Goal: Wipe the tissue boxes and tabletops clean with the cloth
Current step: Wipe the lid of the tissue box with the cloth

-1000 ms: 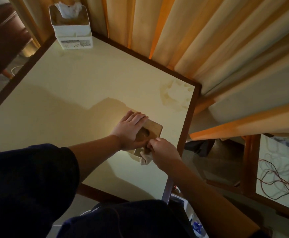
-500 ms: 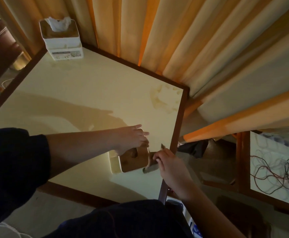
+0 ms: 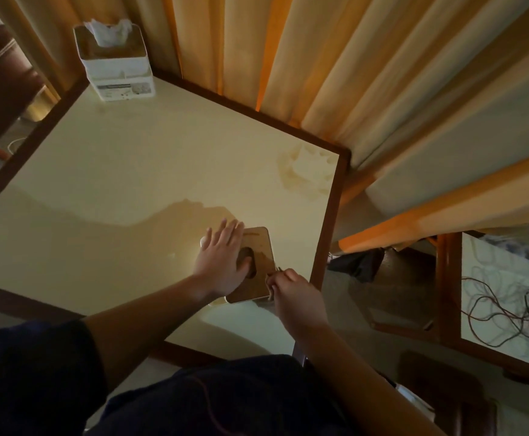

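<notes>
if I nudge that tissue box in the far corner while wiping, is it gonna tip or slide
The far tissue box looks taller than its footprint and seems stacked on a lower base, so a high push might tip it. The tabletop looks smooth and glossy, so a low nudge would probably slide it. It is likely light.

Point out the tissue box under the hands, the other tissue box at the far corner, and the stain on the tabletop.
near tissue box (image 3: 258, 247): head view, on its brown lid.
far tissue box (image 3: 115, 66): head view, on its white front wall.
stain (image 3: 307, 174): head view, on the brownish ring's middle.
</notes>
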Action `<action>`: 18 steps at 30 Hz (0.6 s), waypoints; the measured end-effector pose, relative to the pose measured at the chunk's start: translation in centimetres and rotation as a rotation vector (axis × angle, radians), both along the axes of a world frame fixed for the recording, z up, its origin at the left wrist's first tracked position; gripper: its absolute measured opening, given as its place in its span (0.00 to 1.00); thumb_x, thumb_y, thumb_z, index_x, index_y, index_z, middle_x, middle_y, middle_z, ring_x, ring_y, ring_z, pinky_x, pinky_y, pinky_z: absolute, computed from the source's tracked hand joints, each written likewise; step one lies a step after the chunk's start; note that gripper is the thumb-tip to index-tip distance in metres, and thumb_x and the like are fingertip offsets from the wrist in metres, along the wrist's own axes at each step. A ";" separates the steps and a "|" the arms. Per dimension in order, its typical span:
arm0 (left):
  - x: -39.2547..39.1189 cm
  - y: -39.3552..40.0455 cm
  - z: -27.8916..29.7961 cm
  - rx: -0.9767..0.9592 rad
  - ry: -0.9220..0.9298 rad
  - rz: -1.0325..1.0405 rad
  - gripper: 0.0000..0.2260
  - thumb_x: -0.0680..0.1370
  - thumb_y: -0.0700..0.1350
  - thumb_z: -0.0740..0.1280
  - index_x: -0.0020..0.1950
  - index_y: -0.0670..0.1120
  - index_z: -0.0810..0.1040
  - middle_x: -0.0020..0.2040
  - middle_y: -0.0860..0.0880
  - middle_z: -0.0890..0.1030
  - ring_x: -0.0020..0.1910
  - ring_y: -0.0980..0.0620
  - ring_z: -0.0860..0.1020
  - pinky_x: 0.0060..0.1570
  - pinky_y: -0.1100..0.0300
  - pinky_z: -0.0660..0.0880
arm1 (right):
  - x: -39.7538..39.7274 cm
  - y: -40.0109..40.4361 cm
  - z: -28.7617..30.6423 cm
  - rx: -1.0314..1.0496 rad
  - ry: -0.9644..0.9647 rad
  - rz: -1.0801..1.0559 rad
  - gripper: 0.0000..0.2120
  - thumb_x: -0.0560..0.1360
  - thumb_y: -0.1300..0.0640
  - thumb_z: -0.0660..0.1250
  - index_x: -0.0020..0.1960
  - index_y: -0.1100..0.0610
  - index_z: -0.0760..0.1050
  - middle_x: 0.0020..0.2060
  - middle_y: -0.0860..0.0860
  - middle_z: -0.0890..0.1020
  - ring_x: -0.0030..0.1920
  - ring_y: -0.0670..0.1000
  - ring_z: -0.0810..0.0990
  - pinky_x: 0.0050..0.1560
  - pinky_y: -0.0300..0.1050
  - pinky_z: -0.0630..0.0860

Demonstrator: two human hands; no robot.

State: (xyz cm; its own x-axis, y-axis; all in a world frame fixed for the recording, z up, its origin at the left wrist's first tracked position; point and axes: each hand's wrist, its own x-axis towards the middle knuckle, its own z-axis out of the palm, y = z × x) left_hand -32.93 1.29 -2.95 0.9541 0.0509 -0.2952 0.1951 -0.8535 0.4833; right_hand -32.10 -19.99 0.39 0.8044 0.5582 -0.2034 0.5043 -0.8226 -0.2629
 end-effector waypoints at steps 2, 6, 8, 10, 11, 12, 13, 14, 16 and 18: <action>0.1 0.1 -0.1 -0.011 -0.007 0.002 0.34 0.85 0.58 0.57 0.85 0.45 0.47 0.85 0.46 0.50 0.84 0.45 0.41 0.81 0.46 0.37 | 0.1 0.2 0.3 0.001 0.017 -0.031 0.12 0.84 0.50 0.61 0.59 0.52 0.81 0.54 0.48 0.82 0.46 0.44 0.81 0.45 0.36 0.79; 0.3 0.4 0.1 0.026 -0.046 -0.022 0.32 0.85 0.59 0.55 0.85 0.46 0.50 0.85 0.46 0.52 0.84 0.44 0.42 0.81 0.44 0.37 | 1.4 -0.4 0.4 0.025 0.189 -0.144 0.22 0.84 0.48 0.65 0.77 0.50 0.69 0.76 0.47 0.72 0.74 0.49 0.71 0.72 0.48 0.72; 0.1 0.5 0.1 0.037 -0.134 -0.037 0.31 0.85 0.58 0.56 0.84 0.45 0.57 0.84 0.45 0.57 0.84 0.43 0.45 0.82 0.42 0.40 | 2.0 -0.9 0.2 0.042 0.272 -0.159 0.21 0.84 0.47 0.66 0.75 0.50 0.71 0.76 0.46 0.72 0.76 0.48 0.67 0.74 0.47 0.66; -0.2 0.3 0.2 0.006 -0.215 -0.064 0.28 0.82 0.56 0.58 0.80 0.44 0.66 0.80 0.45 0.65 0.83 0.41 0.52 0.82 0.40 0.47 | 2.4 -1.5 -0.1 0.070 0.272 -0.159 0.17 0.83 0.46 0.68 0.70 0.49 0.75 0.71 0.45 0.76 0.73 0.47 0.68 0.70 0.42 0.66; -0.3 0.2 0.4 -0.023 -0.249 -0.082 0.27 0.81 0.55 0.60 0.77 0.44 0.70 0.78 0.45 0.69 0.82 0.40 0.58 0.81 0.39 0.53 | 2.5 -1.8 -0.2 0.086 0.261 -0.142 0.15 0.82 0.47 0.69 0.66 0.49 0.77 0.68 0.45 0.78 0.71 0.47 0.69 0.68 0.41 0.66; -0.4 0.0 0.7 -0.056 -0.288 -0.105 0.24 0.79 0.53 0.62 0.74 0.45 0.74 0.74 0.46 0.73 0.78 0.40 0.65 0.78 0.39 0.61 | 2.5 -2.1 -0.1 0.111 0.242 -0.114 0.13 0.81 0.48 0.70 0.64 0.49 0.78 0.66 0.44 0.78 0.69 0.46 0.70 0.67 0.42 0.68; -0.5 -0.2 1.0 -0.100 -0.317 -0.136 0.21 0.78 0.52 0.64 0.70 0.46 0.78 0.69 0.47 0.76 0.72 0.42 0.71 0.72 0.42 0.70 | 2.5 -2.4 -0.1 0.149 0.216 -0.085 0.11 0.80 0.49 0.71 0.61 0.50 0.79 0.64 0.43 0.79 0.67 0.46 0.70 0.67 0.43 0.70; -0.5 -0.5 1.7 -0.168 -0.304 -0.178 0.17 0.78 0.51 0.65 0.66 0.48 0.80 0.63 0.50 0.79 0.65 0.45 0.76 0.65 0.47 0.75 | 2.3 -2.6 0.1 0.197 0.192 -0.067 0.10 0.80 0.50 0.73 0.60 0.50 0.80 0.61 0.42 0.80 0.65 0.45 0.71 0.65 0.44 0.72; -0.6 -1.1 3.2 -0.285 -0.156 -0.297 0.12 0.78 0.51 0.68 0.60 0.51 0.82 0.53 0.56 0.80 0.53 0.54 0.79 0.52 0.56 0.77 | 1.9 -3.1 0.6 0.276 0.182 -0.077 0.09 0.78 0.52 0.75 0.58 0.48 0.81 0.56 0.39 0.79 0.63 0.42 0.72 0.60 0.38 0.72; -0.7 -1.7 3.9 -0.351 0.001 -0.357 0.09 0.77 0.54 0.72 0.53 0.51 0.82 0.47 0.58 0.80 0.46 0.57 0.79 0.45 0.57 0.77 | 1.4 -3.5 1.1 0.293 0.212 -0.118 0.09 0.78 0.52 0.75 0.57 0.47 0.80 0.56 0.40 0.77 0.60 0.40 0.74 0.58 0.28 0.69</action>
State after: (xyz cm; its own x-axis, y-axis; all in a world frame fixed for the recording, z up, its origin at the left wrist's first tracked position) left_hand -33.64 -0.37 0.94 0.8934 -0.3817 -0.2370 -0.0792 -0.6531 0.7532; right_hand -30.70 -23.49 1.49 0.8239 0.5231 -0.2181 0.3193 -0.7464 -0.5839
